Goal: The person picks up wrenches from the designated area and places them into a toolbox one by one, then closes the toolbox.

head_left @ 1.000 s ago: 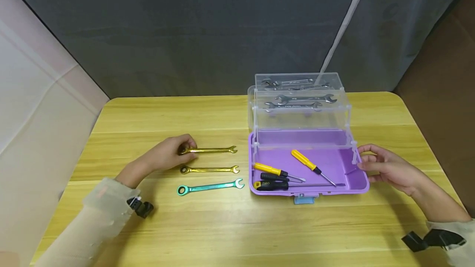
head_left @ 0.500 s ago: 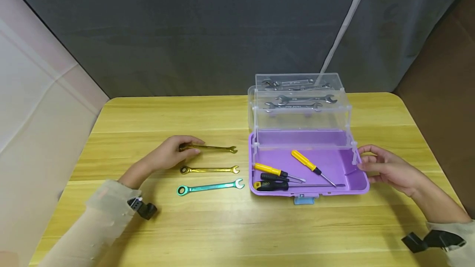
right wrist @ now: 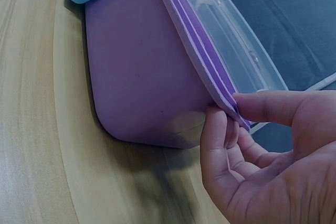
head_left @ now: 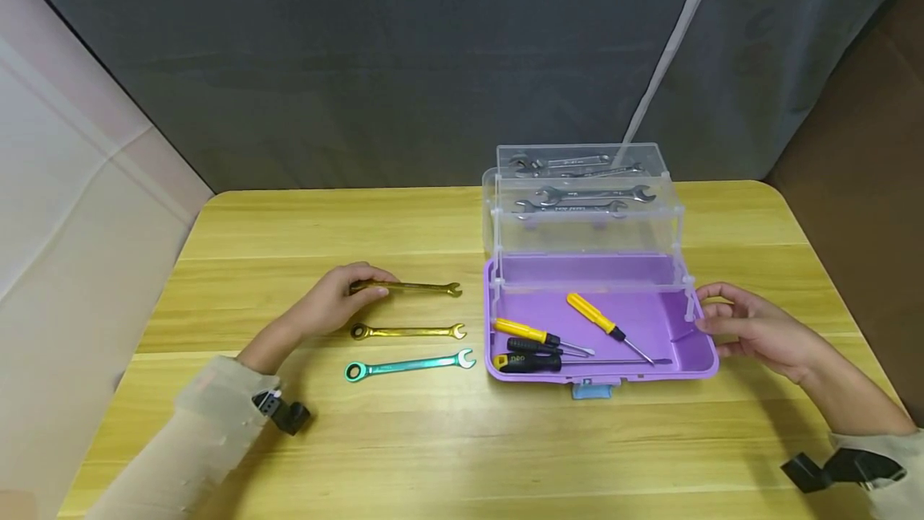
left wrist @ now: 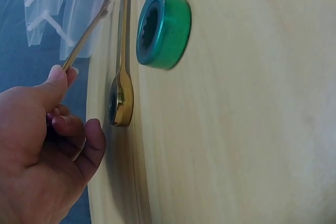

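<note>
My left hand (head_left: 335, 298) pinches a gold wrench (head_left: 426, 288) between thumb and fingers, its near end hidden by the hand; in the left wrist view this wrench (left wrist: 86, 35) looks lifted off the table. Just below lie a second gold wrench (head_left: 409, 331) with a ring end and a green ratchet wrench (head_left: 411, 365). On the right, the right hand (head_left: 758, 327) holds the side rim of an open purple toolbox (head_left: 707, 359); the right wrist view has its thumb and fingers pinching the toolbox rim (right wrist: 210, 85).
In the toolbox lie two yellow-handled screwdrivers (head_left: 592, 313) and black-handled ones (head_left: 530, 362). Clear raised trays (head_left: 585, 231) at its back hold several silver wrenches (head_left: 599, 193). A blue latch (head_left: 592, 391) juts out in front. A dark curtain (head_left: 361, 62) hangs behind the table (head_left: 447, 448).
The left fingers have closed round the top gold wrench, whose hand end is now raised slightly. Its forearm has shifted a little right. The right hand has stayed on the toolbox rim.
</note>
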`<state>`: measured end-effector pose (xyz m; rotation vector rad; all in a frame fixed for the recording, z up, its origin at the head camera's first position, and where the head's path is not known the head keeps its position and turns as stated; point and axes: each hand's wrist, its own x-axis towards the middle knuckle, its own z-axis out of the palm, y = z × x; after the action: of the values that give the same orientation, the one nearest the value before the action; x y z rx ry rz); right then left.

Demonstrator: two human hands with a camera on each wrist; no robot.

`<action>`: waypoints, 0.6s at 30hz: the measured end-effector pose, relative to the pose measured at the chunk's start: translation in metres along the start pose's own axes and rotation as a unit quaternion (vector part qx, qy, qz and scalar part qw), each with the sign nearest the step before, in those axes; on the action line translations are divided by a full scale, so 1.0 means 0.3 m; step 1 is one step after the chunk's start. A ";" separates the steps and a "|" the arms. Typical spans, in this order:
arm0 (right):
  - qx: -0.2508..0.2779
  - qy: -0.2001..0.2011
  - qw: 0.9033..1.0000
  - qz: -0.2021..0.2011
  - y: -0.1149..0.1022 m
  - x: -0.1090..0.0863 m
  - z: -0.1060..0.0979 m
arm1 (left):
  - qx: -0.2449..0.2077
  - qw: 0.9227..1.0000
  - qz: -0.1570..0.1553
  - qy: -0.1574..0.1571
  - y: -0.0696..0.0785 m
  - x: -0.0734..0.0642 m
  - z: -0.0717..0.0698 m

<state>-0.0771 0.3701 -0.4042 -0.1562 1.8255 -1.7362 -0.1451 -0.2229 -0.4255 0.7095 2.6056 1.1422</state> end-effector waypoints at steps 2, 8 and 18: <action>0.000 -0.001 1.000 0.000 0.000 0.000 0.000 | -0.002 1.000 0.003 0.006 0.000 -0.001 0.001; 0.001 -0.002 1.000 0.002 0.001 0.000 0.000 | -0.011 1.000 0.006 0.019 0.003 -0.006 -0.001; 0.013 -0.005 1.000 -0.001 0.003 0.002 -0.002 | -0.017 0.999 0.004 0.033 0.047 -0.014 -0.031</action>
<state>-0.0776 0.3704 -0.4053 -0.1572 1.7959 -1.7557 -0.1400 -0.2226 -0.4088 0.6879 2.6330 1.2306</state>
